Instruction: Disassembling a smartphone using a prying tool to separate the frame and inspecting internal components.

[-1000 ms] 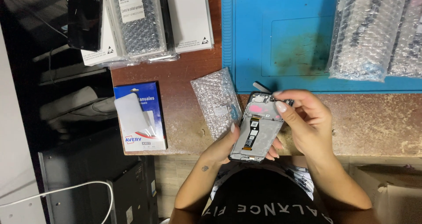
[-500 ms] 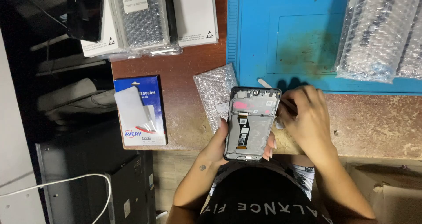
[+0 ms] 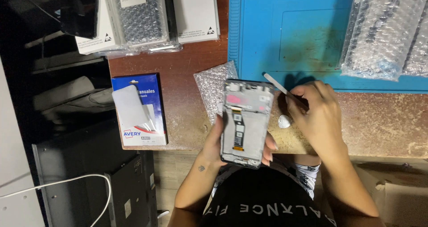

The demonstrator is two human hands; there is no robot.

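The opened phone (image 3: pixel 244 122) stands lengthwise over the near edge of the brown workbench (image 3: pixel 383 120), its back off so the inner frame, a flat cable and small boards show. The left hand (image 3: pixel 214 142) is wrapped around it from beneath, fingers (image 3: pixel 269 143) clamped on the right edge and the thumb on the left edge. Just right of the phone, the right hand (image 3: pixel 318 115) pinches a thin metal pry tool (image 3: pixel 277 83) between closed fingers, the tool's tip pointing far-left over the edge of the blue mat (image 3: pixel 290 30). A small white pick (image 3: pixel 284 121) lies on the bench between the phone and the right hand. Partly under the phone's far-left corner lies a bubble-wrap pouch (image 3: pixel 214 86). Further left, a blue label booklet (image 3: pixel 140 109) with a pale sheet on it rests at the bench's left edge. At the far left are white boxes (image 3: pixel 196 10) and a wrapped part (image 3: pixel 140 15); at the far right, more bubble-wrapped bundles (image 3: pixel 388 30) lie on the mat.
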